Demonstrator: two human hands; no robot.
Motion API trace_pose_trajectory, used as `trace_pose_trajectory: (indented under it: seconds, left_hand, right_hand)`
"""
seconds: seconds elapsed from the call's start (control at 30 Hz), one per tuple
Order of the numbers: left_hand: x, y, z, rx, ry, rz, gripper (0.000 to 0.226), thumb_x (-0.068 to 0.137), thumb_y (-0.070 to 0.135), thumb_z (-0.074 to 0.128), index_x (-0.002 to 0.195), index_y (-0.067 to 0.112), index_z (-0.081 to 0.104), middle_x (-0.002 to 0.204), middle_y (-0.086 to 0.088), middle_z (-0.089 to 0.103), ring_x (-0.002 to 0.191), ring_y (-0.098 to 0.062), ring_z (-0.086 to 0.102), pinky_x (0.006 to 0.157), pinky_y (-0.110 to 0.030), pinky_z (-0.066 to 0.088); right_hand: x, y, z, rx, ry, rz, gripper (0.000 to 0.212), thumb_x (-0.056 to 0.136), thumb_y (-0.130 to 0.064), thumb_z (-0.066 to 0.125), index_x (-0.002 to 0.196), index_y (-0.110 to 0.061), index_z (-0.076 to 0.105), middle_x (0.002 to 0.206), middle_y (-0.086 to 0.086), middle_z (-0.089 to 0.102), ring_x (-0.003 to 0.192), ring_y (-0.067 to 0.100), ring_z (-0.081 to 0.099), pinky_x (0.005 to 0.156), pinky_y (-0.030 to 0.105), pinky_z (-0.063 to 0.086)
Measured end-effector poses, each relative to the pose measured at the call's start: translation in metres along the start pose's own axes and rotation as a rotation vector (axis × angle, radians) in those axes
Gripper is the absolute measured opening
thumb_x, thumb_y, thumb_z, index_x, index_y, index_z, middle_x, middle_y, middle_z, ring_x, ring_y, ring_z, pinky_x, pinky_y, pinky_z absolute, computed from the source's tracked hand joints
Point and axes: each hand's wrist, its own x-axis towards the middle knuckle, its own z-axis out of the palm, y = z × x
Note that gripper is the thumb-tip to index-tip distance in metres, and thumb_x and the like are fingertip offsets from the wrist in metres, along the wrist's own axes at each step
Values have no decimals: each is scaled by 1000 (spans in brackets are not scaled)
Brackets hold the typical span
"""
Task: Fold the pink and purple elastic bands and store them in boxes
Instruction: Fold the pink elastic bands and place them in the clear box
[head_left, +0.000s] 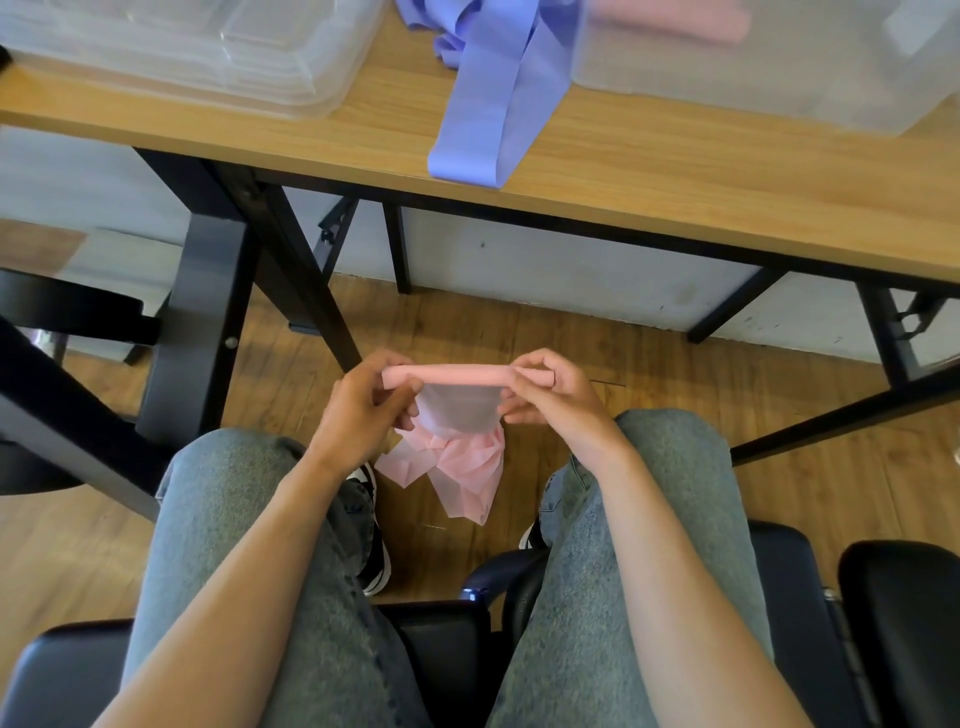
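Two hands, left (363, 400) & right (545, 389), pinch the pink band (447, 374) taut above the lap w/ its loose tail dangling, so a slipped grip could undo the fold or drop it to the floor.

No text, label, brand, number or sign can be read anywhere in the head view.
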Motion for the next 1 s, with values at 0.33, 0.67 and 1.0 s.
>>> trace_pose_trajectory:
  seconds: [0.33,0.67,1.0]
  left_hand:
    - [3,10,-7,-329,-33,-113,26,94,29,65,108,7,66,92,-13,75,81,-31,75,81,-47,64]
    - [1,-4,-5,97,-115,-29,37,90,22,74,126,15,68,111,4,73,93,-10,74,89,-33,62]
    - [-1,7,-8,266,180,341,23,90,12,73,113,16,71,106,8,71,96,-5,69,84,-17,56]
  right_hand:
    - [1,2,-6,18,24,-125,37,92,-6,76,128,-13,69,121,7,73,103,23,76,89,38,63]
    - [5,17,1,-566,70,-218,27,95,-8,72,117,-22,76,111,-10,74,105,4,66,86,16,51]
    - [-2,0,2,-202,-20,-231,24,92,2,72,102,-13,57,100,11,71,88,25,77,74,46,65]
